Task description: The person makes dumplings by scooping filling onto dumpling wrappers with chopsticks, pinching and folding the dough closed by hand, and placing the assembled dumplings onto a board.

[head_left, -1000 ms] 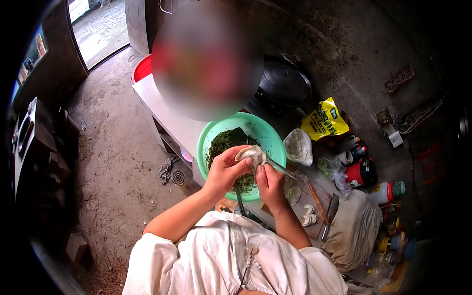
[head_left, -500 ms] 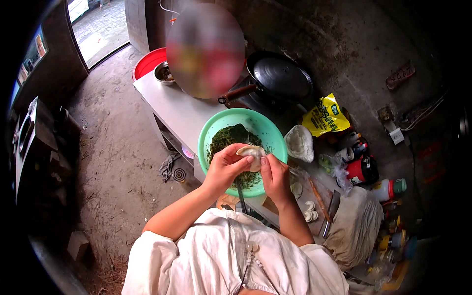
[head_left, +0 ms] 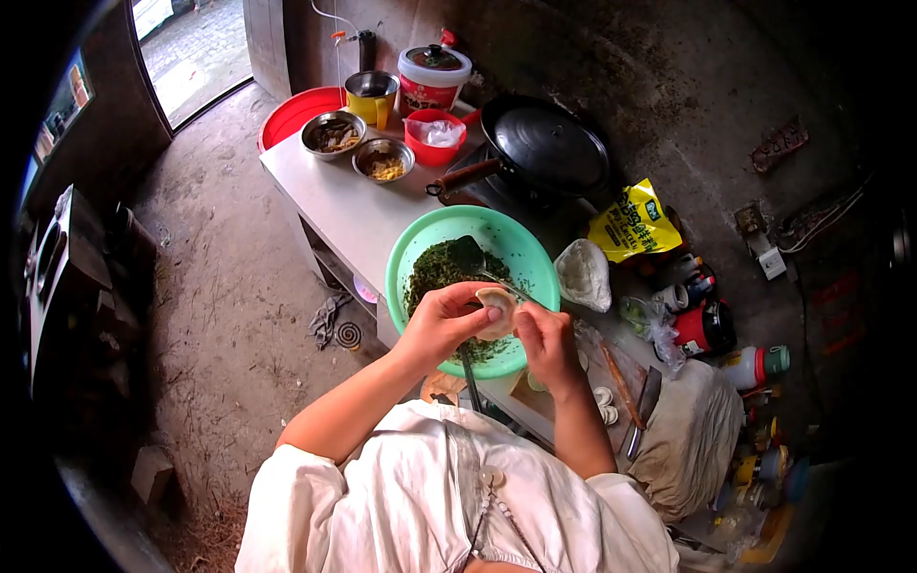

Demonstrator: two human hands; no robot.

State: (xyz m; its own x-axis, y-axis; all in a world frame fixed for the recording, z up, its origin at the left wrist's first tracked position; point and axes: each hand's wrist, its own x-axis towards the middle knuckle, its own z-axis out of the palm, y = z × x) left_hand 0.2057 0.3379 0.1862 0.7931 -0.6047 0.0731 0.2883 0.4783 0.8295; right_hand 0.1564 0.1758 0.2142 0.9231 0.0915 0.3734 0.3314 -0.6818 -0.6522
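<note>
My left hand (head_left: 444, 323) pinches a pale folded dumpling (head_left: 497, 313) between thumb and fingers. At the dumpling's right edge, my right hand (head_left: 544, 342) has its fingers closed on it. Both hands are above the near part of a green bowl (head_left: 533, 272), which holds chopped green filling (head_left: 435, 272). A dark spoon (head_left: 465, 256) rests in the filling, and a long dark handle leans over the bowl's near rim. Several white dough pieces (head_left: 607, 405) lie on the board to the right of my right hand.
Small metal bowls (head_left: 333, 136), a red basin (head_left: 435, 137) and a lidded tub (head_left: 434, 78) stand on the table (head_left: 315, 191). A black pan (head_left: 544, 148) sits behind the bowl. Rightward are a yellow bag (head_left: 634, 222), a rolling pin (head_left: 622, 386), a knife (head_left: 646, 406) and several bottles.
The dumpling has turned more upright in my hands, and my right hand has shifted slightly right. The blurred patch over the back of the table is gone, showing the bowls and tub there.
</note>
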